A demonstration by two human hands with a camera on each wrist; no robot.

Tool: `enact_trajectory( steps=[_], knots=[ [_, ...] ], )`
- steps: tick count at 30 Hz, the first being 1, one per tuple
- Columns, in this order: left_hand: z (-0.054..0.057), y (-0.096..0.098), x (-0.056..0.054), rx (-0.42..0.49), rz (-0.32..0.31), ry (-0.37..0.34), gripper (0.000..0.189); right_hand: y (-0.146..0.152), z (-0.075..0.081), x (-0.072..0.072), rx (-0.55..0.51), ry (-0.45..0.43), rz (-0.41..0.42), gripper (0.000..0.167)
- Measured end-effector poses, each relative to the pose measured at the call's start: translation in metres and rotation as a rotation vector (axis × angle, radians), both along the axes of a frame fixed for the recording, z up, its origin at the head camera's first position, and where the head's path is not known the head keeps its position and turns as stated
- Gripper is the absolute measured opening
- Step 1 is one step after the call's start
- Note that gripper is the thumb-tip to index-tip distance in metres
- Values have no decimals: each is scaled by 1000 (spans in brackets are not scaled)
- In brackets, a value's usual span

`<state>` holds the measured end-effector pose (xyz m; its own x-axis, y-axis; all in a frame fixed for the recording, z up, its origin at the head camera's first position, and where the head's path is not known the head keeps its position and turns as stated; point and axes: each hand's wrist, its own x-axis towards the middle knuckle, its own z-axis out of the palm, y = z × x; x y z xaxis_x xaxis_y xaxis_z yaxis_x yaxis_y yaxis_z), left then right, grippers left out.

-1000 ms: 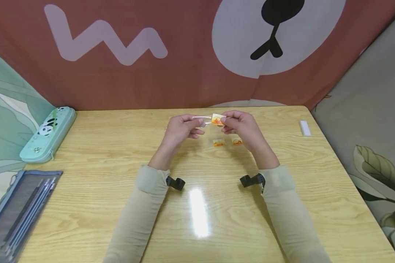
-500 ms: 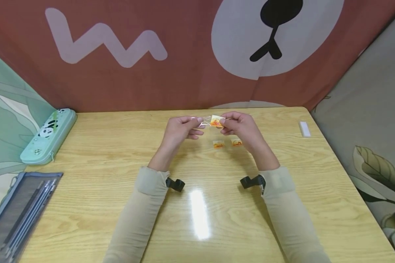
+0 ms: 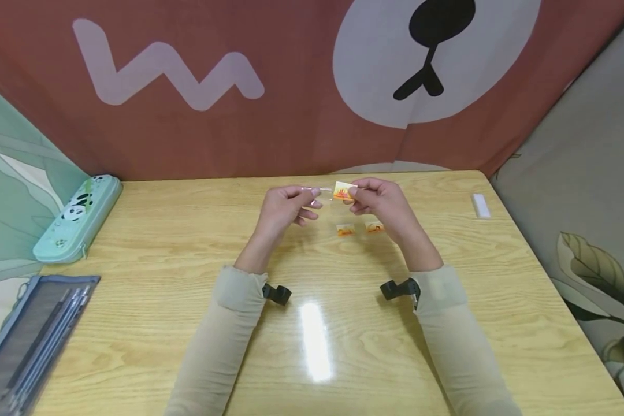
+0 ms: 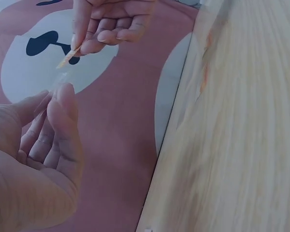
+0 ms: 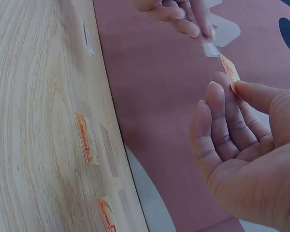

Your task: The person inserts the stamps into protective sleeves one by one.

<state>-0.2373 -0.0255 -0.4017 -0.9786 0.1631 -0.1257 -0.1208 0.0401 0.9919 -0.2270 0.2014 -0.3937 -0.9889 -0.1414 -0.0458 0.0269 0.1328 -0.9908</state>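
In the head view my left hand (image 3: pixel 283 211) pinches a piece of clear plastic film (image 5: pixel 211 47) between thumb and forefinger. Facing it, my right hand (image 3: pixel 382 202) pinches a small yellow-and-orange printed piece (image 3: pixel 345 190) by its right end. The film and the printed piece meet or nearly meet between the hands, raised above the table's far edge; whether they are joined I cannot tell. Below them on the table lie two similar printed pieces, one on the left (image 3: pixel 345 230) and one on the right (image 3: pixel 374 227).
A white block (image 3: pixel 481 205) lies at the far right of the wooden table (image 3: pixel 187 242). Along the left side are a mint panda pencil case (image 3: pixel 78 219) and a mesh pouch (image 3: pixel 41 335) with pencils. A thin pale piece (image 5: pixel 88 37) lies near the table's far edge. Fabric hangs behind.
Both hands keep their pinches. The left fingers shift slightly left and the film between the hands looks thinner. The whole head view has drifted a little, so table things appear lower.
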Motion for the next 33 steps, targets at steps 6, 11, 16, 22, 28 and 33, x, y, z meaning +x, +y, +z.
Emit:
enact_trajectory(
  steps=[6, 11, 16, 22, 28, 33],
  knots=[
    [0, 2, 0, -3, 8, 12, 31, 0, -1, -2, 13, -3, -11, 27],
    [-1, 1, 1, -9, -4, 35, 30, -1, -1, -1, 22, -7, -6, 28],
    [-3, 0, 3, -15, -1, 33, 28, 0, -3, 1, 41, -29, 2, 29],
    [-2, 0, 2, 9, 23, 69, 28, 4, 1, -1, 13, 12, -40, 27],
    [-2, 2, 2, 14, 19, 70, 37, 0, 2, 0, 18, 1, 3, 27],
    [-2, 3, 2, 14, 29, 75, 35, -1, 0, 1, 21, 6, -6, 25]
  ],
)
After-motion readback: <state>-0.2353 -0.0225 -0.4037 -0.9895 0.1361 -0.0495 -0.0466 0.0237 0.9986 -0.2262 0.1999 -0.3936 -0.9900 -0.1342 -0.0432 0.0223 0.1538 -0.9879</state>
